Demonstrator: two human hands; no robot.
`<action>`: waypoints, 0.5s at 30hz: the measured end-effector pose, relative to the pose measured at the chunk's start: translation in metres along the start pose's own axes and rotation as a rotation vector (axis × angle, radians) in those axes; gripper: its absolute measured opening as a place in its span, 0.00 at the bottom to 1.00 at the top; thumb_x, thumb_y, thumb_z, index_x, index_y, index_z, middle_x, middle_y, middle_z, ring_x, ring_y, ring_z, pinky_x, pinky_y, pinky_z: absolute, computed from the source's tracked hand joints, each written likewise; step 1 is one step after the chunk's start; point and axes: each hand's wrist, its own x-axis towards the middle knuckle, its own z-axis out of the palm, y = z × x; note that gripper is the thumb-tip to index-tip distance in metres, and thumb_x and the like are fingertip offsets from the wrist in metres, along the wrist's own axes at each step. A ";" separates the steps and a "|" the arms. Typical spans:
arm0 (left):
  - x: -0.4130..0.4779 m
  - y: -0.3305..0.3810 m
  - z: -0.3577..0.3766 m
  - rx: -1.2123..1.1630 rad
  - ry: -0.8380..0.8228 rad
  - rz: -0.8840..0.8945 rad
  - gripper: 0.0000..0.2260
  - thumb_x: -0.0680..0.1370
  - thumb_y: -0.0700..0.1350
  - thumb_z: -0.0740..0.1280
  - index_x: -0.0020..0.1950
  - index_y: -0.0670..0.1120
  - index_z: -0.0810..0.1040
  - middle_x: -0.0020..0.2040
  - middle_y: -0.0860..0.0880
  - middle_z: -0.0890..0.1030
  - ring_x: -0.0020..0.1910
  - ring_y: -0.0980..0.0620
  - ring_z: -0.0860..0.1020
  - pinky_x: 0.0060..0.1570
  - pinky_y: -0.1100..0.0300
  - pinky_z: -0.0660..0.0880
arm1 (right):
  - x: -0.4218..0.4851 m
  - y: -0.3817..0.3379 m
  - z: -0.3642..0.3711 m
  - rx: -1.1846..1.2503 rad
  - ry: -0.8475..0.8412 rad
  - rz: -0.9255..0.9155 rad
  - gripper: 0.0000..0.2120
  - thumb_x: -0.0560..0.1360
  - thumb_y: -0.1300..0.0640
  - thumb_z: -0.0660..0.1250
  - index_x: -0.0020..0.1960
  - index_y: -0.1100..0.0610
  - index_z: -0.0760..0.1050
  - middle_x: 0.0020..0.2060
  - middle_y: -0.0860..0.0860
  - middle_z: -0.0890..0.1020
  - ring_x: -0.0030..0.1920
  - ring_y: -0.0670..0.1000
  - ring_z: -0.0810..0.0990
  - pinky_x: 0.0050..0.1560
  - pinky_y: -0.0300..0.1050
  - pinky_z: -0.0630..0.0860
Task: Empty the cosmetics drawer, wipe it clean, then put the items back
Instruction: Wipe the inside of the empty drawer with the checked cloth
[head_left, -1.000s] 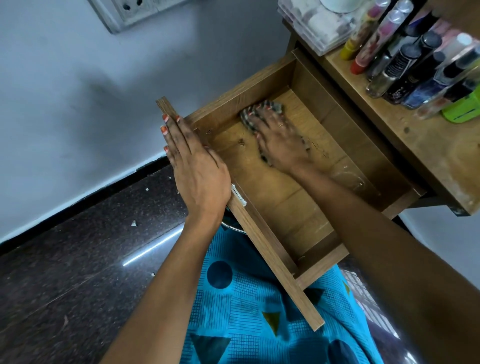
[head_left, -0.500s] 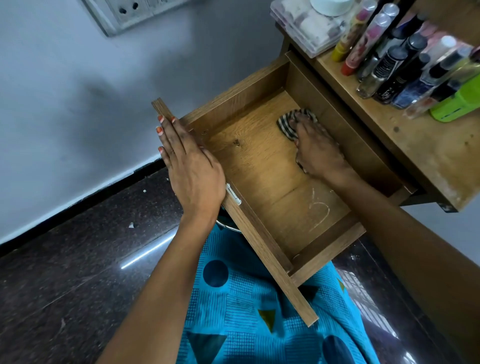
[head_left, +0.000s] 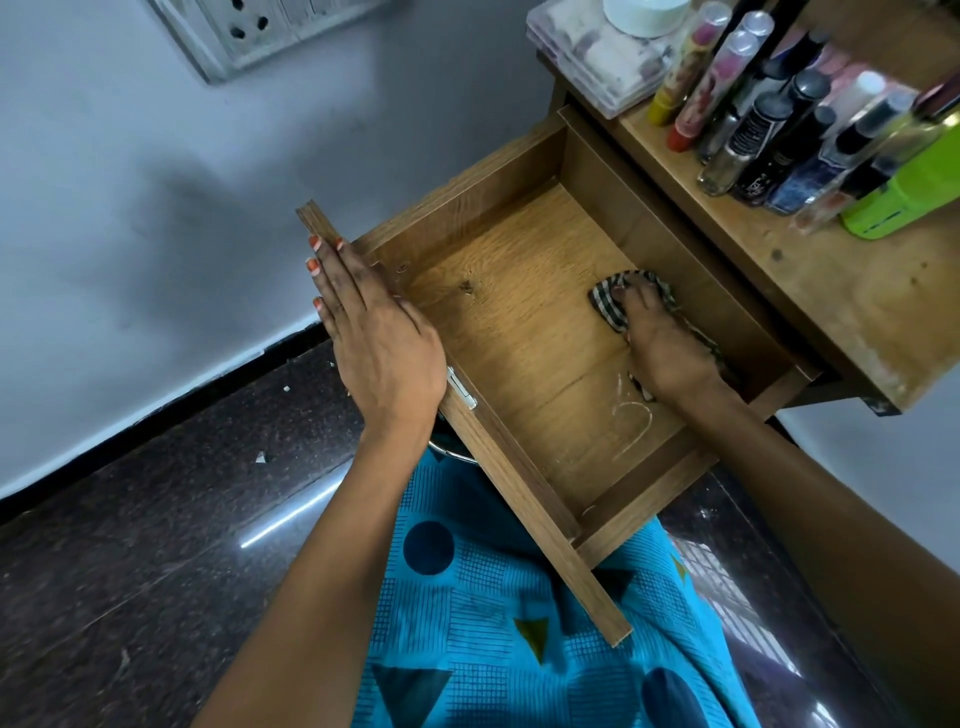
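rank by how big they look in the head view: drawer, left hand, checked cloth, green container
1. drawer
2. left hand
3. green container and checked cloth: unsure, since the cloth lies partly under the right hand and the frame edge cuts the container.

The checked cloth (head_left: 609, 305) lies mostly hidden under the right grip (head_left: 662, 345) at the far right of the drawer (head_left: 519, 353). The top edge cuts off the wall socket (head_left: 249, 31) and the white jar (head_left: 644, 14). On the desk (head_left: 857, 317), the labels on the bottles (head_left: 763, 140) are too blurred to read.

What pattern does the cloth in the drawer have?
The cloth has dark and light checks; the head view shows it.
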 end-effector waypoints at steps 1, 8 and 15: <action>0.000 0.000 0.000 0.000 0.000 -0.002 0.25 0.80 0.39 0.50 0.75 0.39 0.43 0.76 0.43 0.43 0.75 0.47 0.42 0.71 0.60 0.39 | 0.006 -0.004 -0.002 0.016 -0.005 0.006 0.26 0.76 0.71 0.55 0.72 0.60 0.56 0.75 0.53 0.49 0.73 0.55 0.57 0.72 0.54 0.59; 0.001 0.000 0.001 0.002 -0.009 -0.005 0.26 0.80 0.40 0.51 0.75 0.40 0.43 0.76 0.43 0.43 0.75 0.48 0.42 0.71 0.59 0.39 | 0.062 -0.045 -0.014 0.121 0.070 -0.067 0.27 0.76 0.72 0.55 0.72 0.58 0.58 0.75 0.53 0.52 0.74 0.55 0.56 0.73 0.57 0.56; 0.000 -0.002 0.001 -0.021 0.002 0.003 0.25 0.80 0.39 0.50 0.75 0.40 0.43 0.76 0.43 0.43 0.75 0.48 0.42 0.71 0.60 0.38 | 0.045 -0.024 -0.013 -0.220 0.145 -0.099 0.29 0.77 0.61 0.62 0.74 0.50 0.55 0.74 0.53 0.56 0.72 0.57 0.58 0.66 0.56 0.63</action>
